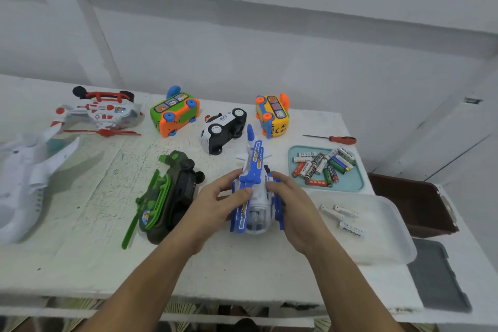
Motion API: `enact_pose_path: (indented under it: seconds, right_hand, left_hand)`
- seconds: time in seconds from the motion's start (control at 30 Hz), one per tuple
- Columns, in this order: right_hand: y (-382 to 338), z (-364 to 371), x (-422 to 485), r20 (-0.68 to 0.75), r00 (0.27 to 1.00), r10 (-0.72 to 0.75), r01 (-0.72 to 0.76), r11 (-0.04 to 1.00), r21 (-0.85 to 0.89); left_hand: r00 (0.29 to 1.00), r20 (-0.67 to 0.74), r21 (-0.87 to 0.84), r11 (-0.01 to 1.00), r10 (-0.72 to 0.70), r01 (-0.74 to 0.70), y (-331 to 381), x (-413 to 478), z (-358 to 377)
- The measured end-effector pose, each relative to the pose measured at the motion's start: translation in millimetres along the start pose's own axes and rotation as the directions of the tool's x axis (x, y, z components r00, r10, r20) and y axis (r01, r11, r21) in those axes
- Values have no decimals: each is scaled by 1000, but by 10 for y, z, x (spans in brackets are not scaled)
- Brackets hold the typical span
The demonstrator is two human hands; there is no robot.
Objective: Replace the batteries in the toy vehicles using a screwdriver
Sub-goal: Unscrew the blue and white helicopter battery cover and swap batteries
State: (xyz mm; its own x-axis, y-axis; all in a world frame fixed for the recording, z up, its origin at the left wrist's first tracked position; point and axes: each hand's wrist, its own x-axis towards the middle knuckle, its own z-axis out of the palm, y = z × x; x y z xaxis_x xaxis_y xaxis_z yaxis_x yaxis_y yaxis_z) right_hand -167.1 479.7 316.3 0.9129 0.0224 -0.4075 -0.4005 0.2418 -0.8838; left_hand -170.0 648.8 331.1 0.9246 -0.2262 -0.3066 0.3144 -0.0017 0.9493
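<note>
A blue and white toy helicopter (254,170) lies on the white table (242,264) in front of me. My left hand (215,202) grips its left side, thumb on the blue body. My right hand (293,205) grips its right side. A red-handled screwdriver (336,139) lies apart at the back right. A teal tray (296,151) holds several loose batteries (323,166). Three white batteries (342,217) lie in a clear plastic lid (388,245) to the right.
A camouflage green helicopter (167,197) lies just left of my hands. At the back lie a red and white helicopter (102,113), a green-orange bus (175,113), a black-white police car (223,131) and a yellow bus (273,116). A white plane (24,178) sits far left.
</note>
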Motion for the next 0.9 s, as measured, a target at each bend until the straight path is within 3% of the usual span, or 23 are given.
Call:
enact_pose_path:
  seconds: [0.33, 0.57, 0.73, 0.8, 0.9]
  right_hand:
    - [153, 58, -73, -45, 998, 37, -41, 995, -91]
    - [133, 80, -138, -126, 990, -63, 28, 965, -262]
    - [54, 59, -181, -137, 953, -269, 139, 794, -592]
    - [11, 35, -180, -107, 947, -303, 164, 740, -652]
    - [-53, -31, -160, -52, 958, -282, 183, 738, -649]
  left_hand:
    - [999, -36, 24, 1000, -5, 6, -99, -91, 22]
    - [998, -57, 93, 996, 18, -12, -86, -118, 75]
    - [991, -131, 282, 959, 10, 27, -94, -101, 87]
    - [987, -152, 351, 936, 52, 4, -77, -87, 91]
    - [985, -135, 396, 917, 111, -49, -41, -34, 83]
